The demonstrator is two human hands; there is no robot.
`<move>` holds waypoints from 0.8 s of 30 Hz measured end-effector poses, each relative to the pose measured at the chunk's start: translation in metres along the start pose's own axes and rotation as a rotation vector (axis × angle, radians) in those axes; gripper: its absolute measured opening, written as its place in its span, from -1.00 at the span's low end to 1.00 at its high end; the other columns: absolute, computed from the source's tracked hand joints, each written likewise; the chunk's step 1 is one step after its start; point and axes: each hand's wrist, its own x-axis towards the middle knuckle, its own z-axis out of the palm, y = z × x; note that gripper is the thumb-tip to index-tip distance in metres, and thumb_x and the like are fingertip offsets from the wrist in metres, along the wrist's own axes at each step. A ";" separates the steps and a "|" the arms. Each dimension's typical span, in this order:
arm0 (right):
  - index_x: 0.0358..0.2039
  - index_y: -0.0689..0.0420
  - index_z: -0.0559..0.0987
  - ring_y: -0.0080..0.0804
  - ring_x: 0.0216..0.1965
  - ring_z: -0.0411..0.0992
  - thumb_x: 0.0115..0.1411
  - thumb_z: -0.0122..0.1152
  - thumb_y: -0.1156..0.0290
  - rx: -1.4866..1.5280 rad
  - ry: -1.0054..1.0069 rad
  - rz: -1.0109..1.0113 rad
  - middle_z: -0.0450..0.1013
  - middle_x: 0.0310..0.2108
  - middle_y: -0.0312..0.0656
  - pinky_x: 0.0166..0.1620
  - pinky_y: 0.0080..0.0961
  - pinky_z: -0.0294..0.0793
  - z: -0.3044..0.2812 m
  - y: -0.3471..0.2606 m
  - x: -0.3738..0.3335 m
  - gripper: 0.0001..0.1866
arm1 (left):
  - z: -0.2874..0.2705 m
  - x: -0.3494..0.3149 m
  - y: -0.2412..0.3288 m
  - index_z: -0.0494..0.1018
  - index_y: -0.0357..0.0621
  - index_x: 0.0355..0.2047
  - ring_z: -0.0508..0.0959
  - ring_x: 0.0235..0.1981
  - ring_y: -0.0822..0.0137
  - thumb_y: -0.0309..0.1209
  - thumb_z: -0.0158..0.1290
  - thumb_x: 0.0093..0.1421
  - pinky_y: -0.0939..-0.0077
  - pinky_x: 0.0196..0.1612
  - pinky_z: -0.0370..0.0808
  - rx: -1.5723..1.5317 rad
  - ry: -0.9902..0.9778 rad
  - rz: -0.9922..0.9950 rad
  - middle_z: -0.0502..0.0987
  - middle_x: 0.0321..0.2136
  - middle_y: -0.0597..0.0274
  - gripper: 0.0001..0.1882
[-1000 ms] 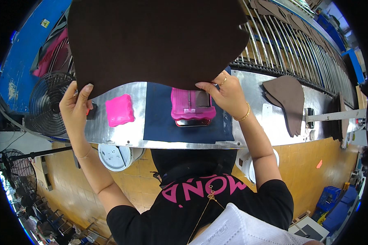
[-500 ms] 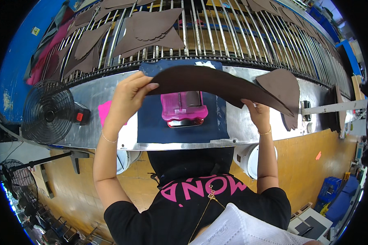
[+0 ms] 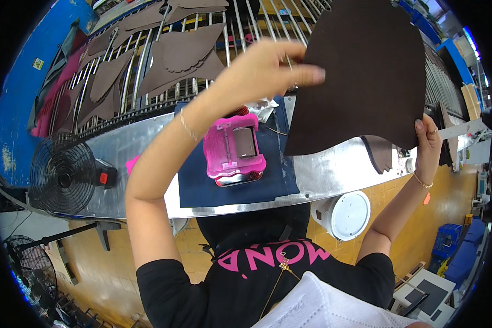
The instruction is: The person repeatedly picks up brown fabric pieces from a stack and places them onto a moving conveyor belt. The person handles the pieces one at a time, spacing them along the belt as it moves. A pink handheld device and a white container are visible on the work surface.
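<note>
A large, dark brown, leather-like cut piece [image 3: 361, 82] is raised on the right, its broad face turned toward me and its lower edge curved. My left hand [image 3: 273, 71] grips its left edge, the thumb lying in front and the fingers passing behind. At its lower right corner, my right hand [image 3: 429, 142] pinches the edge with the thumb in front. Below and left of the piece, a pink plastic holder [image 3: 216, 150] with a grey block [image 3: 245, 143] in it rests on a dark blue mat [image 3: 202, 191]. The raised piece partly covers a stack of brown pieces [image 3: 380, 153].
Beyond the metal table [image 3: 333, 172] runs a rack of metal rods [image 3: 235, 44] bearing several brown pieces [image 3: 186, 49]. A black wire fan [image 3: 63, 177] stands at the left. A white arm [image 3: 459, 130] projects at the right. A white lidded bucket [image 3: 350, 216] sits below the table edge.
Both hands have moved right and the piece has swung up from a nearly edge-on arc to a broad face. The left hand has shifted across, over the rack's front edge.
</note>
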 end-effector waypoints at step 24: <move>0.01 0.10 0.46 -0.20 -0.08 0.42 0.12 0.22 0.16 -0.903 0.057 0.544 0.43 -0.12 -0.11 -0.01 -0.29 0.37 -0.012 0.216 -0.066 -0.52 | -0.098 -0.027 -0.312 0.22 -0.15 0.00 0.59 -0.40 0.11 -0.65 -0.19 0.22 0.42 -0.40 0.64 -0.848 0.999 -0.631 0.42 -0.28 0.11 -0.67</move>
